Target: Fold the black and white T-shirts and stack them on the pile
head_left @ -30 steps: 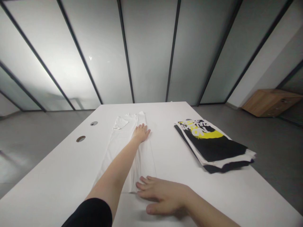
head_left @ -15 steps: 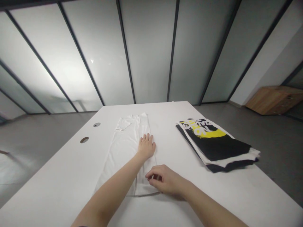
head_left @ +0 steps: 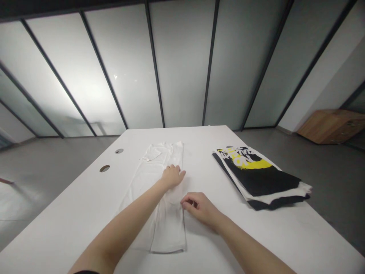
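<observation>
A white T-shirt lies lengthwise on the white table, its right side folded over into a long strip and one sleeve showing at the far end. My left hand rests flat on the strip, fingers spread and pointing away from me. Nearer to me, my right hand is at the shirt's right edge, with thumb and fingertips pinched together on the cloth there. My left forearm covers part of the shirt's left side.
On the right of the table sits a stack of folded shirts, black with a yellow and white print on top. Two round cable holes are at the left. Frosted glass panels stand behind, and a wooden cabinet is at far right.
My left hand has slid slightly left on the shirt. The fingertips of my right hand have closed at its edge. The strip's near end now appears wider and closer to me.
</observation>
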### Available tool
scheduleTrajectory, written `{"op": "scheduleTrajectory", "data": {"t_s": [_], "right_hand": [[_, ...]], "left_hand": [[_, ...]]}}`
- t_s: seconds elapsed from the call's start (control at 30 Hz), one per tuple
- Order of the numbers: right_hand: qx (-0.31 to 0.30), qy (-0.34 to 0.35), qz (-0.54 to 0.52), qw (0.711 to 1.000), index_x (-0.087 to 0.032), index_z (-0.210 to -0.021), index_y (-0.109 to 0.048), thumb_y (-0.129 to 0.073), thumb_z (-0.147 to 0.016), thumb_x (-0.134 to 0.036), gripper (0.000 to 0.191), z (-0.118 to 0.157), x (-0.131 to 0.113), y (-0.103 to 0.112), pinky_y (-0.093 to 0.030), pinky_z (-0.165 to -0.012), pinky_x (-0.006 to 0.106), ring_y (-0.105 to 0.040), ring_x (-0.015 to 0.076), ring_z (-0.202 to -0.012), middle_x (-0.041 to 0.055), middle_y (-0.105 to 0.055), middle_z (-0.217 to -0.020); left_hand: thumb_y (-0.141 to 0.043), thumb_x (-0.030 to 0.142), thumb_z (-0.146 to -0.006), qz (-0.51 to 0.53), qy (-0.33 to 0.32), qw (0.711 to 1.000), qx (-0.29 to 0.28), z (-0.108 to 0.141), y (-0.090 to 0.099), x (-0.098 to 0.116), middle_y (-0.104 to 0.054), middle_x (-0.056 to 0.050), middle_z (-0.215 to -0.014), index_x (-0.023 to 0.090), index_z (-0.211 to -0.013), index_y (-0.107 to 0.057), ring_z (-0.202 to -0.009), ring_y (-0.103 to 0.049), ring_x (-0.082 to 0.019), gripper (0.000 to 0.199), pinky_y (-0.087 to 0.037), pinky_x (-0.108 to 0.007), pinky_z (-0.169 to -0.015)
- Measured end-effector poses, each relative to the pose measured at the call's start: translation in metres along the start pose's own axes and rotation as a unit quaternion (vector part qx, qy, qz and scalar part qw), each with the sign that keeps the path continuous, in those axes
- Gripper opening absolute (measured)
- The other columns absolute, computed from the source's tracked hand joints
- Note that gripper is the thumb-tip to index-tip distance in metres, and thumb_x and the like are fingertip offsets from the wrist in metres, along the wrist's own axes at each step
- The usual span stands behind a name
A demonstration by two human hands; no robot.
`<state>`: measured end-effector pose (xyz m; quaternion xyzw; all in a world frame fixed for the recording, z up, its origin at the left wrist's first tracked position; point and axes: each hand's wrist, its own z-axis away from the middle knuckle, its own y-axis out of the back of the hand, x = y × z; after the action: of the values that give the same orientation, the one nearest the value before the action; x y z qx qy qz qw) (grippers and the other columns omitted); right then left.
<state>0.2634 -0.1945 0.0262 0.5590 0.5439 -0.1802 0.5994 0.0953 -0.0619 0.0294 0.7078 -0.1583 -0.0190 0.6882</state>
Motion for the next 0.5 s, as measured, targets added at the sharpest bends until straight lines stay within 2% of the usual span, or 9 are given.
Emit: {"op": "scheduleTrajectory", "data": {"t_s": [0.1, 0.2, 0.27, 0.37, 0.5], "right_hand": [[-0.01, 0.013, 0.035, 0.999, -0.019, -0.093, -0.079, -0.061, -0.095, -0.025, 0.019, 0.001, 0.004, 0.003, -0.046, -0.069, 0.026, -0.063, 0.0156, -0.073, 0.0032, -0.076, -0.086], [-0.005, 0.016, 0.054, 0.998, -0.019, -0.094, -0.079, -0.061, -0.097, -0.025, 0.019, 0.002, 0.011, 0.007, -0.047, -0.071, 0.026, -0.065, 0.0161, -0.075, 0.0036, -0.076, -0.086], [0.015, 0.016, 0.056, 0.998, -0.019, -0.094, -0.078, -0.06, -0.097, -0.026, 0.019, 0.001, 0.015, 0.011, -0.046, -0.071, 0.026, -0.065, 0.0163, -0.076, 0.0036, -0.076, -0.087], [0.051, 0.009, 0.06, 0.997, -0.019, -0.092, -0.076, -0.06, -0.098, -0.029, 0.021, 0.0, 0.018, 0.016, -0.044, -0.068, 0.026, -0.064, 0.0162, -0.073, 0.0032, -0.075, -0.084], [0.09, 0.011, 0.059, 0.994, -0.02, -0.093, -0.075, -0.057, -0.1, -0.033, 0.024, -0.002, 0.018, 0.018, -0.045, -0.067, 0.027, -0.064, 0.0176, -0.075, 0.0036, -0.074, -0.085]], "left_hand": [[-0.037, 0.044, -0.107, 0.006, 0.034, 0.999, 0.038, -0.032, 0.011, 0.013, -0.072, -0.019, -0.125, 0.017, -0.127, -0.069, -0.121, -0.065, -0.035, 0.046, -0.05, -0.046, -0.102], [-0.034, 0.035, -0.106, 0.007, 0.061, 0.996, 0.071, -0.044, 0.001, 0.024, -0.067, -0.025, -0.134, 0.01, -0.131, -0.067, -0.132, -0.058, -0.04, 0.047, -0.044, -0.053, -0.109], [-0.038, 0.035, -0.105, 0.007, 0.078, 0.993, 0.085, -0.039, -0.014, 0.03, -0.059, -0.028, -0.147, 0.007, -0.139, -0.062, -0.143, -0.049, -0.043, 0.05, -0.038, -0.058, -0.115], [-0.043, 0.04, -0.104, 0.015, 0.063, 0.993, 0.094, -0.025, -0.036, 0.039, -0.046, -0.025, -0.162, 0.011, -0.151, -0.053, -0.152, -0.038, -0.043, 0.057, -0.03, -0.059, -0.122], [-0.041, 0.042, -0.105, 0.016, 0.016, 0.996, 0.092, 0.002, -0.049, 0.053, -0.049, -0.021, -0.161, 0.015, -0.152, -0.053, -0.151, -0.042, -0.039, 0.056, -0.032, -0.055, -0.123]]}}
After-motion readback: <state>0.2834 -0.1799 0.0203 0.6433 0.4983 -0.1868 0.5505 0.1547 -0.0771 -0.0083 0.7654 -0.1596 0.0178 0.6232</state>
